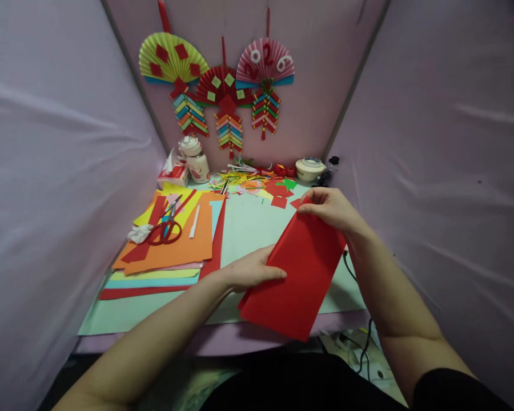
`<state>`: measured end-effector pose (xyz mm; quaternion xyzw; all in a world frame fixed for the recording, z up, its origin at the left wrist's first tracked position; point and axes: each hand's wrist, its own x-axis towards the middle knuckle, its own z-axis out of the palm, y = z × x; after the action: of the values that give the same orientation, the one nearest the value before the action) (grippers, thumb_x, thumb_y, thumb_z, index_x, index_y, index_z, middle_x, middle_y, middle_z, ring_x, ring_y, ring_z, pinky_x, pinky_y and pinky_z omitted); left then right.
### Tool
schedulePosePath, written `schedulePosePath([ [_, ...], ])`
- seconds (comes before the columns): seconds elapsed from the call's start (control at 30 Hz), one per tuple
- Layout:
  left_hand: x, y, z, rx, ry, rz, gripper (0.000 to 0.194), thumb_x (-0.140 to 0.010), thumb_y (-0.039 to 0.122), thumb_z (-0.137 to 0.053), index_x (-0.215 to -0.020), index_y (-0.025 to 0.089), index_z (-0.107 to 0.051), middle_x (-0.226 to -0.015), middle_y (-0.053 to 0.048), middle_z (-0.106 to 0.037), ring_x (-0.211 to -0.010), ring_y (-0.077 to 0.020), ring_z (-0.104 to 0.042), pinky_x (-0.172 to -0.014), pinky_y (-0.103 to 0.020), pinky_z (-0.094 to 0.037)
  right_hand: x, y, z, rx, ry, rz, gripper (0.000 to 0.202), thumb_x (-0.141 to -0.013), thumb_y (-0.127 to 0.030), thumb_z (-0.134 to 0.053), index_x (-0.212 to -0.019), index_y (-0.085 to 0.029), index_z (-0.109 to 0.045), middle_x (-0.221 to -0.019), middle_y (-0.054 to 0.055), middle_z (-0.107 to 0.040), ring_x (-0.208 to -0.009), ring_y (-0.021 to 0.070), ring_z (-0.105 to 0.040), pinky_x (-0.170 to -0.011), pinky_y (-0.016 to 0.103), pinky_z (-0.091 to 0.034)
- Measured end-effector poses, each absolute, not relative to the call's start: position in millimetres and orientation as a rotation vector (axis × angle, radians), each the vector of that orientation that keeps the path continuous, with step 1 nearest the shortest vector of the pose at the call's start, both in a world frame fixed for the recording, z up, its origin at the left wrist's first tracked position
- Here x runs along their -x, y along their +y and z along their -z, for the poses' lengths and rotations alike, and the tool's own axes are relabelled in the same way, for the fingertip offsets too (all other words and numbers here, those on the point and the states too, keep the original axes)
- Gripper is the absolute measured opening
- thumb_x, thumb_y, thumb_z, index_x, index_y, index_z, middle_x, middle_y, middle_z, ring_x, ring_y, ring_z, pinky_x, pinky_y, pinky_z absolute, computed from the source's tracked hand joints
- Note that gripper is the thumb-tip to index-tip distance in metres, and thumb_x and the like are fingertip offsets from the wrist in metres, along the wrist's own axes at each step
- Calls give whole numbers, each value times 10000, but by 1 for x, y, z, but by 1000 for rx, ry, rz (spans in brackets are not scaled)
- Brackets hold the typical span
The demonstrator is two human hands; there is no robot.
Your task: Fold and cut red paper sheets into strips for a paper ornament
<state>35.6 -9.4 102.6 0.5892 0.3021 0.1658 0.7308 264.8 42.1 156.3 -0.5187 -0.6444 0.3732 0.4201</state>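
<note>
A folded sheet of red paper [297, 279] is held up, tilted, above the front edge of the table. My left hand [257, 271] grips its left long side, thumb on the near face and the other fingers hidden behind. At the upper left corner of the paper, my right hand [325, 206] pinches the edge between thumb and fingers. Left of my hands lies a stack of coloured paper [184, 248], with red-handled scissors [165, 231], a white pen [194, 221] and a crumpled white tissue [139, 233] on top.
Paper scraps and strips [248, 184] litter the back of the table [248, 222]. A tissue box [174, 173], a white bottle [195, 160] and a lidded bowl [309, 169] stand along the back. Three paper fans hang on the rear curtain. A black cable [365, 345] hangs at the right.
</note>
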Motion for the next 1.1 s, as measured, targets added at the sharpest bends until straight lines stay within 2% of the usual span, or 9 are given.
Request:
schedulePosePath([
  [0.1, -24, -6, -101, -1253, 617, -332, 654, -697, 224, -695, -1323, 204, -506, -1143, -67, -666, -1025, -247, -620, -813, -328, -511, -275, 51, -146, 1300, -1521, -876, 209, -644, -366, -769, -713, -203, -659, -683, -11, -649, -606, 126, -566, -595, 266, -443],
  [0.2, -6, -5, -97, -1179, 632, -365, 622, -698, 235, -734, -1289, 196, -547, -1138, -79, -672, -1028, -240, -624, -841, -336, -507, -286, 54, -136, 1271, -1387, -830, 190, -633, -344, -773, -708, -217, -654, -676, -7, -640, -593, 135, -560, -576, 279, -440],
  [0.37, 10, -7, -84, -972, 841, -739, 508, -663, 338, -808, -1100, 130, -654, -1067, -120, -706, -959, -255, -662, -833, -379, -526, -294, 50, -120, 1151, -1161, -640, 192, -636, -324, -754, -742, -239, -619, -692, -7, -618, -622, 166, -573, -573, 300, -446],
  [0.5, 10, -8, -76, -1010, 913, -1080, 464, -701, 430, -774, -1045, 132, -684, -1058, -103, -722, -995, -268, -652, -844, -381, -530, -295, 46, -103, 1069, -1073, -639, 242, -649, -373, -739, -754, -253, -557, -716, 2, -601, -650, 192, -584, -607, 337, -474],
  [0.77, 12, 3, -83, -1392, 1026, -1144, 317, -790, 394, -673, -964, 131, -706, -954, -72, -742, -920, -250, -666, -793, -344, -532, -303, 43, -91, 1107, -1048, -830, 255, -637, -384, -772, -775, -248, -607, -688, -28, -585, -570, 152, -517, -573, 310, -438],
  [0.97, 11, 20, -86, -1654, 1116, -1234, 244, -813, 356, -626, -923, 159, -718, -886, -31, -735, -830, -214, -650, -735, -299, -503, -316, 49, -100, 1146, -1192, -716, 202, -694, -385, -726, -830, -267, -635, -788, -2, -656, -686, 185, -597, -688, 349, -496],
  [1.1, 13, 24, -84, -1839, 1172, -1213, 227, -851, 348, -582, -875, 163, -712, -806, -26, -719, -762, -195, -633, -691, -274, -472, -310, 36, -124, 1289, -1541, -364, 271, -753, -368, -702, -995, -250, -666, -1021, 62, -699, -955, 258, -636, -894, 441, -476],
])
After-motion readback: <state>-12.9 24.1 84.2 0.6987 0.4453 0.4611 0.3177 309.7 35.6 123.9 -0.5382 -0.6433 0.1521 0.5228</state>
